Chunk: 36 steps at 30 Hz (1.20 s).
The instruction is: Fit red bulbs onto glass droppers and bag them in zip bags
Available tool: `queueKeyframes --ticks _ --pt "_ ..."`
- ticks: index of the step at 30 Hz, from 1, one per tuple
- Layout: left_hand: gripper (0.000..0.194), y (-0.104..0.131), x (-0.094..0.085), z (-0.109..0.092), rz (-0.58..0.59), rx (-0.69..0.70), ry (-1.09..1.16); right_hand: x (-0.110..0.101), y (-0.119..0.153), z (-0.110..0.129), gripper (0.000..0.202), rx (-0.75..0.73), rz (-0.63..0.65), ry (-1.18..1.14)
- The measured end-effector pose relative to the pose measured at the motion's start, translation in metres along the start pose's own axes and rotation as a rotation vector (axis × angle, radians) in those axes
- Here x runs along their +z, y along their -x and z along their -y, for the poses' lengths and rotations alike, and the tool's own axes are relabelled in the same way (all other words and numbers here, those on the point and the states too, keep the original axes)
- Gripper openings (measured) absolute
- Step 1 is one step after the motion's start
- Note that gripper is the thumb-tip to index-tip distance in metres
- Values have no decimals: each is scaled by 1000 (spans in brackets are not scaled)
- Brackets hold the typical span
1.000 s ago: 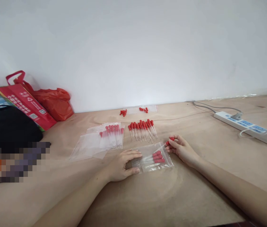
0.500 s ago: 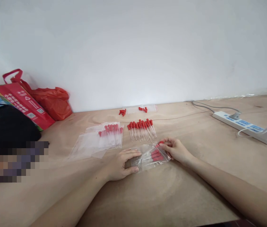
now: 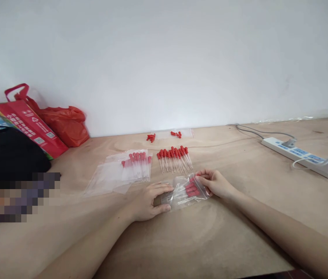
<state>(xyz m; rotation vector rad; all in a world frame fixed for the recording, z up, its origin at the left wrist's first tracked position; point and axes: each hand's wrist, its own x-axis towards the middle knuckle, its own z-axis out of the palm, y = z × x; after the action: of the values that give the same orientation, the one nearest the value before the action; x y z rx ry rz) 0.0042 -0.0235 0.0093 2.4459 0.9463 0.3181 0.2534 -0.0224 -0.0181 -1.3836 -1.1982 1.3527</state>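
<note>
A clear zip bag [image 3: 178, 199] lies on the wooden table, holding several droppers with red bulbs [image 3: 192, 190]. At its left end my left hand [image 3: 153, 201] rests with thumb and fingers apart, touching the bag's edge. My right hand [image 3: 212, 184] is closed at the bag's right, open end, its thumb and fingers pinching a red-bulbed dropper [image 3: 196, 177] that is partly inside. A row of several red-bulbed droppers [image 3: 175, 159] lies just beyond. To the left, more droppers [image 3: 137, 162] rest in or on flat clear bags [image 3: 102, 178].
Loose red bulbs [image 3: 151, 137] and a clear bag [image 3: 187, 133] lie near the wall. A white power strip [image 3: 297, 153] with cables is at the right. Red bags [image 3: 67, 124] and a black bag [image 3: 12, 159] stand at the left, by a pixelated patch.
The dropper at my right hand has slid further left into the bag, its bulb now at the bag's opening. My left hand has hardly moved.
</note>
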Motion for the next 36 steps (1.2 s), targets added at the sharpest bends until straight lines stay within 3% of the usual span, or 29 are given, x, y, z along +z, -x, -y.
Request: queueKeyframes --ticks 3,8,13,17,22,29,36 --pt "46 0 0 -1 1 -9 2 1 -1 -2 25 -12 77 21" --pt "46 1 1 -1 -8 -9 21 1 -3 -3 22 -9 56 99" --pt "45 0 1 1 -19 24 27 -3 -1 -4 26 -44 197 85" --pt "41 0 2 3 -17 47 40 -12 -10 0 18 -38 39 99" --pt "36 0 3 4 -40 51 83 -15 -52 15 6 -75 -220 229" --pt "20 4 2 2 -45 5 115 2 -120 31 13 16 -272 263" --pt "21 5 3 5 -41 24 127 1 -138 29 13 91 -244 217"
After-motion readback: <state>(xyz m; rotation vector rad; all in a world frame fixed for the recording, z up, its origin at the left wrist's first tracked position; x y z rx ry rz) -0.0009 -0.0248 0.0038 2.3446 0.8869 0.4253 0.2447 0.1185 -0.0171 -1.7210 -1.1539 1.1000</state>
